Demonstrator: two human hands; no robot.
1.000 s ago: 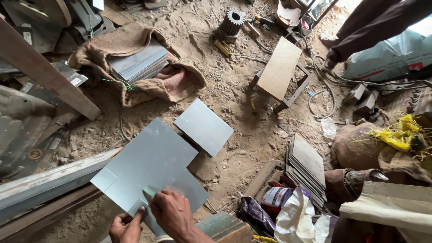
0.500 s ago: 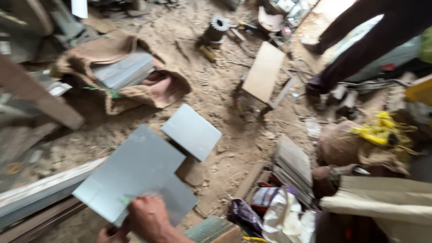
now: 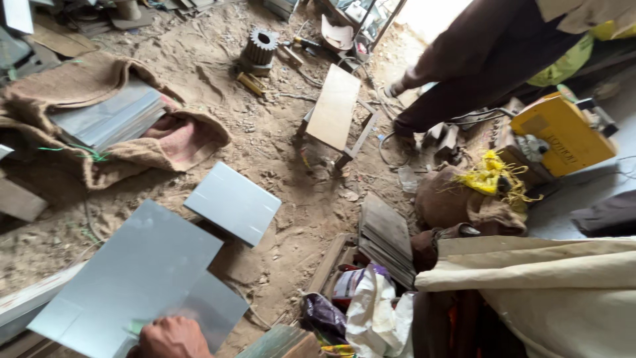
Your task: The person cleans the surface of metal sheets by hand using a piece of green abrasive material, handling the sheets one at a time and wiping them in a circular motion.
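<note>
My right hand [image 3: 171,338] shows only partly at the bottom edge, knuckles up, resting on the near edge of a large grey metal sheet [image 3: 132,278] that lies on the dirt floor. A small greenish thing [image 3: 136,326] sits just left of the hand; whether the fingers grip it is unclear. A second sheet [image 3: 215,306] pokes out from under the large one. A smaller square sheet [image 3: 232,202] lies just beyond them. My left hand is out of the picture.
A stack of metal sheets [image 3: 109,116] rests on brown burlap [image 3: 179,139] at the left. A wooden stool [image 3: 334,109], a gear [image 3: 260,46], dark plates [image 3: 384,235], bags [image 3: 374,311], a yellow machine [image 3: 563,136] and another person's leg [image 3: 477,73] fill the right.
The view has swung right and down. My left hand has dropped out of the picture, and only the top of my right hand remains at the sheet's near edge.
</note>
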